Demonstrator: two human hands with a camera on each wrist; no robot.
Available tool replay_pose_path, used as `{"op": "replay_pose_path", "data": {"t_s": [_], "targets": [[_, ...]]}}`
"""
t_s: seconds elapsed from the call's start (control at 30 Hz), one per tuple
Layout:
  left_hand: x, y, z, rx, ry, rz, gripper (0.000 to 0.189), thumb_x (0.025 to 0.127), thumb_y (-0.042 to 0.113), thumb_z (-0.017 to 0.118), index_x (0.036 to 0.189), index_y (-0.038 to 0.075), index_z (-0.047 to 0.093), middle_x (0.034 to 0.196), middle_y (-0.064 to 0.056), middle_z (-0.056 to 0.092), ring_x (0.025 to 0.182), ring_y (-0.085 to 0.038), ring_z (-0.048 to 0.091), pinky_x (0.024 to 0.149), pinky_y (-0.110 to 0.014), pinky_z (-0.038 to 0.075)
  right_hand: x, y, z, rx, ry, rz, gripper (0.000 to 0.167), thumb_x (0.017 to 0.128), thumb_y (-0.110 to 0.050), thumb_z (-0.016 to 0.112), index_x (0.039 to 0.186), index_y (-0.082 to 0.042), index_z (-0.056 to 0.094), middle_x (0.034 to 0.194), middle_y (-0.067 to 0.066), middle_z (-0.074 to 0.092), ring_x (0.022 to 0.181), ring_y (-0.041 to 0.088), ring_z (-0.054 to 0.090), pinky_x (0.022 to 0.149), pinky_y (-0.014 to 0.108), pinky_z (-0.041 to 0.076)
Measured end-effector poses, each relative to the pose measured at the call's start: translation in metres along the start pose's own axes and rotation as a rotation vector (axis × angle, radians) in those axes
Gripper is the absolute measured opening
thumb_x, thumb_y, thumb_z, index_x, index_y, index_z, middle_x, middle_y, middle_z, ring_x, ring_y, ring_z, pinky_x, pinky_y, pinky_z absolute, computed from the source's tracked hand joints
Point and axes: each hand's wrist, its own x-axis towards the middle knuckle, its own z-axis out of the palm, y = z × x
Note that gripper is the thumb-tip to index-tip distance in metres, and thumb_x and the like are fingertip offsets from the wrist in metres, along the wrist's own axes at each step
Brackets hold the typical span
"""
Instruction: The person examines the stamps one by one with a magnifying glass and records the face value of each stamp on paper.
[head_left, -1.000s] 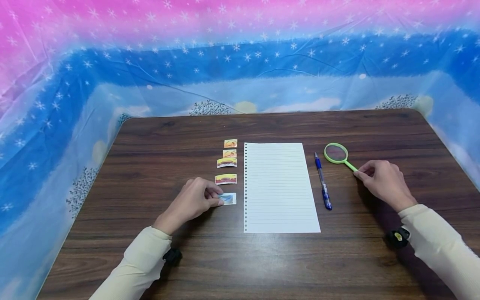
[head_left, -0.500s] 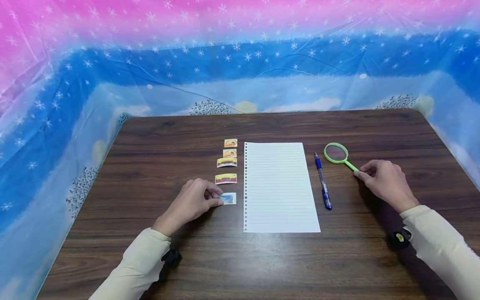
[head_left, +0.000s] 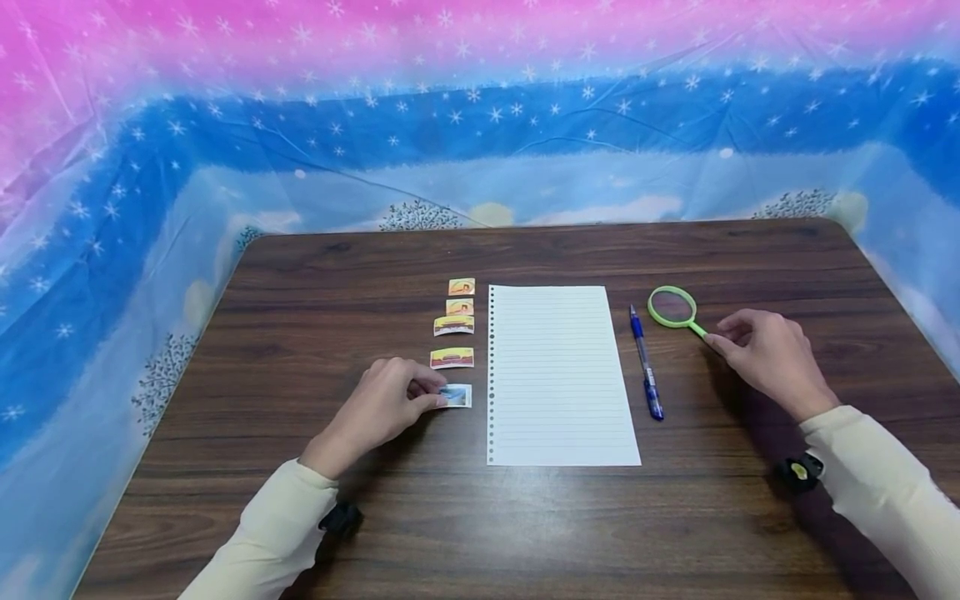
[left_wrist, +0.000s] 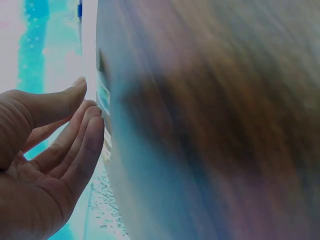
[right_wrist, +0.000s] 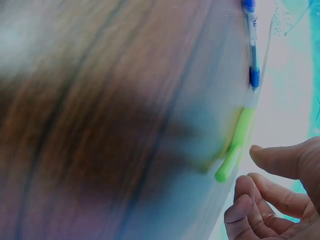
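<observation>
My left hand (head_left: 386, 402) pinches the left edge of a small blue picture stamp (head_left: 457, 395), thumb below and fingers above in the head view. That stamp looks slightly tilted, close over the table. In the left wrist view, the left hand (left_wrist: 52, 155) shows thumb and fingertips near each other. A green magnifying glass (head_left: 672, 306) lies at the right. Over its handle end hovers my right hand (head_left: 772, 364), thumb overlapping the handle, forefinger apart. The right wrist view shows the green handle (right_wrist: 243, 131) just beyond the spread thumb and fingers.
A lined sheet of paper (head_left: 558, 375) with punched holes lies mid-table. Right of it is a blue pen (head_left: 646, 362). Up its left side run other stamps, including a yellow-and-red stamp (head_left: 452, 358) and an orange stamp (head_left: 461, 287). A snowflake-printed cloth (head_left: 480, 117) hangs behind the table.
The blue stamp has shifted slightly and tilted under my left fingertips. My right thumb has moved a little up along the handle, and the forefinger has lifted away from it.
</observation>
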Motion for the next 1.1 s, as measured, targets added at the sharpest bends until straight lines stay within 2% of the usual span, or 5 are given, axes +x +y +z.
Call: {"op": "replay_pose_path", "data": {"t_s": [0.13, 0.3, 0.53, 0.77, 1.1], "targets": [[-0.001, 0.011, 0.0, 0.014, -0.008, 0.014, 0.018, 0.087, 0.009, 0.081, 0.105, 0.006, 0.08, 0.091, -0.002, 0.074, 0.076, -0.008, 0.066, 0.069, -0.032, 0.056, 0.0, -0.006, 0.0, 0.012, 0.007, -0.024, 0.025, 0.091, -0.015, 0.076, 0.101, 0.008, 0.072, 0.085, 0.019, 0.072, 0.072, 0.03, 0.067, 0.06, 0.04, 0.05], [-0.001, 0.024, 0.003, 0.04, -0.031, 0.075, 0.027, 0.088, 0.013, 0.081, 0.113, 0.006, 0.077, 0.107, -0.007, 0.074, 0.088, -0.016, 0.069, 0.075, -0.036, 0.057, 0.0, -0.017, 0.002, 0.027, -0.005, -0.053, 0.028, 0.091, -0.017, 0.078, 0.101, 0.008, 0.072, 0.083, 0.017, 0.072, 0.071, 0.027, 0.067, 0.058, 0.04, 0.052], [0.002, 0.041, 0.014, 0.062, -0.067, 0.184, 0.032, 0.088, 0.013, 0.08, 0.118, 0.003, 0.074, 0.116, -0.008, 0.073, 0.117, -0.024, 0.065, 0.099, -0.044, 0.051, 0.0, -0.032, 0.01, 0.041, -0.035, -0.088, 0.027, 0.09, -0.021, 0.079, 0.097, 0.005, 0.073, 0.08, 0.011, 0.07, 0.069, 0.022, 0.064, 0.059, 0.035, 0.048], [0.007, 0.052, 0.027, 0.076, -0.103, 0.246, 0.037, 0.091, 0.014, 0.078, 0.124, 0.0, 0.07, 0.124, -0.013, 0.068, 0.121, -0.027, 0.062, 0.102, -0.044, 0.049, 0.0, -0.047, 0.019, 0.066, -0.094, -0.101, 0.032, 0.091, -0.029, 0.078, 0.097, 0.002, 0.074, 0.078, 0.005, 0.07, 0.069, 0.018, 0.064, 0.061, 0.035, 0.049], [0.013, 0.06, 0.041, 0.101, -0.243, 0.291, 0.046, 0.096, 0.019, 0.073, 0.135, -0.001, 0.062, 0.145, -0.02, 0.054, 0.136, -0.031, 0.05, 0.112, -0.044, 0.04, 0.001, -0.055, 0.031, 0.061, -0.149, -0.08, 0.032, 0.09, -0.031, 0.078, 0.096, 0.001, 0.075, 0.079, 0.006, 0.07, 0.068, 0.017, 0.064, 0.06, 0.037, 0.05]]}}
